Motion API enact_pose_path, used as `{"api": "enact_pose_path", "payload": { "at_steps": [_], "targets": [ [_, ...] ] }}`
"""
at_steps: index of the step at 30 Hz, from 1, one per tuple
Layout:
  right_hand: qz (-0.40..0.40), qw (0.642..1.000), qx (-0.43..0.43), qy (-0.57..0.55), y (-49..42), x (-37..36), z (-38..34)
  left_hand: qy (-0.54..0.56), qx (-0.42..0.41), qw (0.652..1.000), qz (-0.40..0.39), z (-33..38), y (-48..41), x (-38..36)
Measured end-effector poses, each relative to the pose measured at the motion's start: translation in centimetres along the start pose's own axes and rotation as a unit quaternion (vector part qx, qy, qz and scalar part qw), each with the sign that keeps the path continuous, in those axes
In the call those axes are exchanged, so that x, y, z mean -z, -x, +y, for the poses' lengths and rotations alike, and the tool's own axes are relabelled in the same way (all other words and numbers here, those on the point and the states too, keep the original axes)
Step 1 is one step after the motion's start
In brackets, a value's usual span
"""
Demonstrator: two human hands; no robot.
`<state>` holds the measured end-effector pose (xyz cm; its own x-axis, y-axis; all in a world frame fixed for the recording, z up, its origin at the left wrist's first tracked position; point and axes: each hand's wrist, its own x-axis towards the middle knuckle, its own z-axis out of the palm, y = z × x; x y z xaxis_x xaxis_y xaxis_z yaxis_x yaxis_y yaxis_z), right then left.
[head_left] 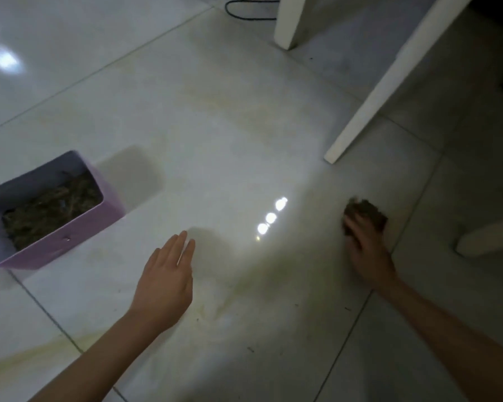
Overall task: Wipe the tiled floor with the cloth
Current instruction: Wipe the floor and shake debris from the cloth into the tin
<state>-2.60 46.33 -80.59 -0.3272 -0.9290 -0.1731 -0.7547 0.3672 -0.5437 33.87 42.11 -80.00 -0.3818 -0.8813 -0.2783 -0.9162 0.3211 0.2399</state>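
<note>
Head view: table leg [388, 85] beyond cloth [370, 212], purple bin [70, 239] at left.

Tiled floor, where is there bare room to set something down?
Widest free patch: the glossy white tiled floor between the lilac rectangular bin and the slanted white furniture leg. Crowded at right, where the right hand covers the dark brown cloth near that leg.

Purple bin [70, 227] at left, holding dry brown debris [53, 207]; white furniture legs [372, 91] upper right; black cable [244, 13] at top.
</note>
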Motion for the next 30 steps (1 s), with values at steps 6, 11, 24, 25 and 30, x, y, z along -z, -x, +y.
{"api": "enact_pose_path", "payload": {
  "at_steps": [6,11,24,25,30],
  "targets": [
    [-0.147,0.950,0.275,-0.033,8.3,-12.6,-11.3,-0.015,-0.031,0.999,-0.037,1.3,-0.7,-0.2],
    [-0.159,0.906,0.388,0.063,2.6,-7.7,-7.1,-0.001,-0.045,0.999,-0.028,1.0,-0.5,0.5],
    [-0.039,0.952,0.274,0.133,10.1,-12.3,-6.9,-0.034,-0.074,0.997,0.000,0.8,-0.7,-0.2],
    [-0.062,0.943,0.306,0.118,9.8,-12.4,-7.8,-0.035,-0.072,0.997,-0.007,0.8,-0.7,0.0],
    [-0.114,0.953,0.281,0.024,5.0,-6.0,-4.0,-0.035,-0.063,0.996,-0.057,0.8,-0.8,0.6]
  ]
}}
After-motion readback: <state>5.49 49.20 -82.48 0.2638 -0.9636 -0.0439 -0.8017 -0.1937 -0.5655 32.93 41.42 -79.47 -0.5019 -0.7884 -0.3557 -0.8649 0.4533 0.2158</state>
